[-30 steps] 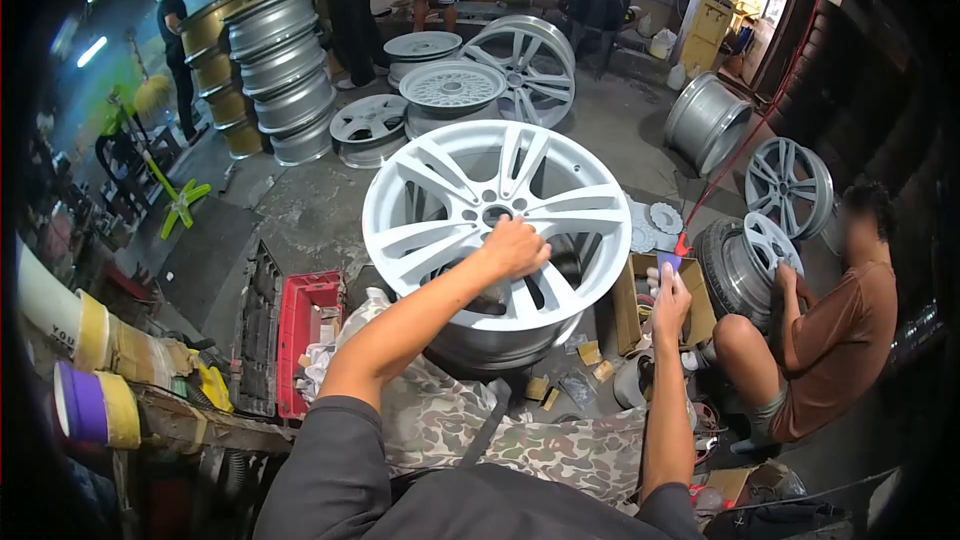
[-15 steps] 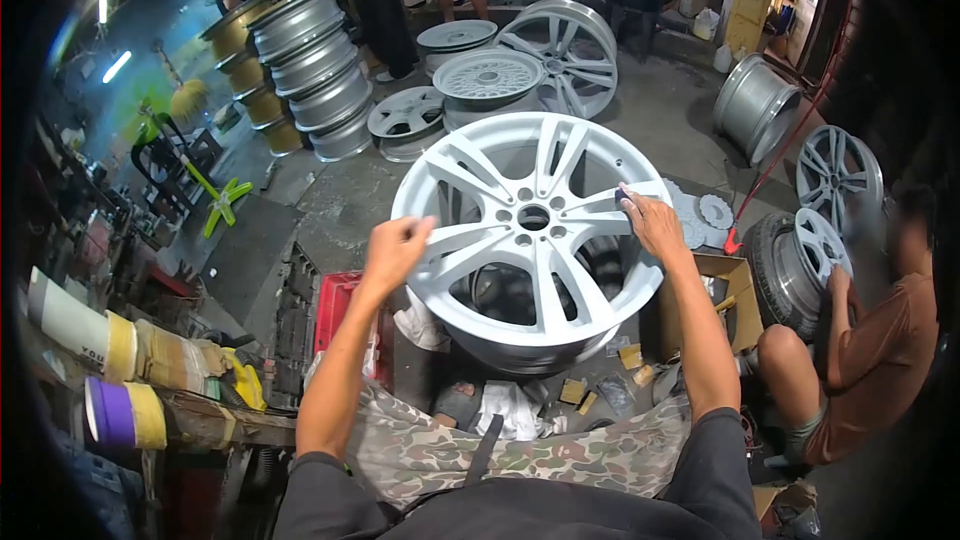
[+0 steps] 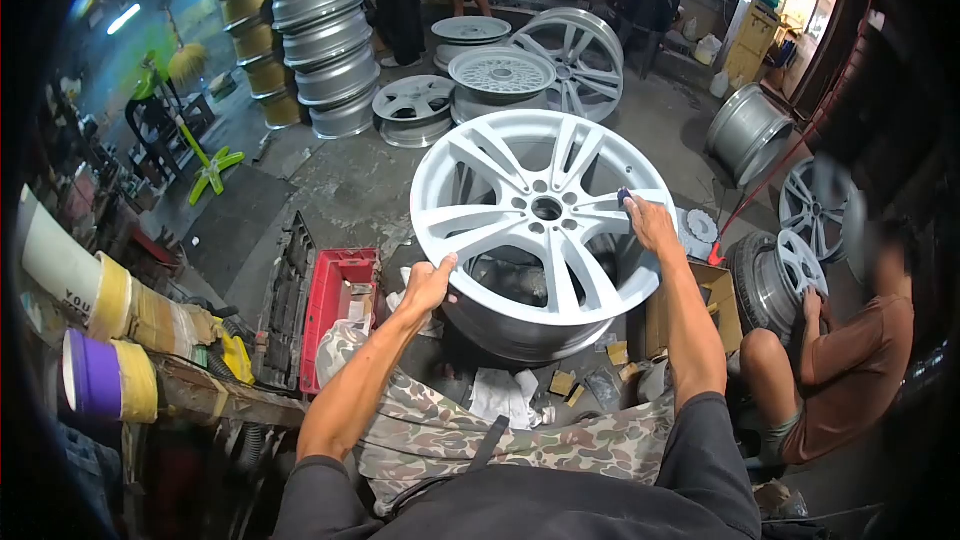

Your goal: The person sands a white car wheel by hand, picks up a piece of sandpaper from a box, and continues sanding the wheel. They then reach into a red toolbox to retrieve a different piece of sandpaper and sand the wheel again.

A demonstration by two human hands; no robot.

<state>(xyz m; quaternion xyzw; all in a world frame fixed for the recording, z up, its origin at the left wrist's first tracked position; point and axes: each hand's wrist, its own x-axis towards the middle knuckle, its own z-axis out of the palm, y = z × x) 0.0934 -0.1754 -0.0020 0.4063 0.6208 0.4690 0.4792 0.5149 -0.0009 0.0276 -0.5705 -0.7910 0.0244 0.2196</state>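
A light grey, multi-spoke alloy wheel rim (image 3: pixel 558 260) lies face up in front of me, raised above the floor. My left hand (image 3: pixel 428 287) is closed on its outer edge at the near left, thumb on top and fingers partly hidden below. On the right, my right hand (image 3: pixel 653 224) pinches a small dark blue piece (image 3: pixel 624 196) against a spoke; its kind is too small to make out. White cloth (image 3: pixel 503 397) and small yellowish blocks (image 3: pixel 563 383) lie beneath, near my camouflage-clad legs.
A red crate (image 3: pixel 340 262) stands at left, a cardboard box (image 3: pixel 720 302) at right. Beyond are stacked rims (image 3: pixel 322 50) and a mesh-pattern rim (image 3: pixel 502 72). A person (image 3: pixel 850 360) sits at right, touching another wheel (image 3: pixel 800 258). More people stand at the back.
My left hand has come down and closed on the near-left edge of the rim. My right hand stays at the right spoke with the dark blue piece. The camera view has shifted slightly.
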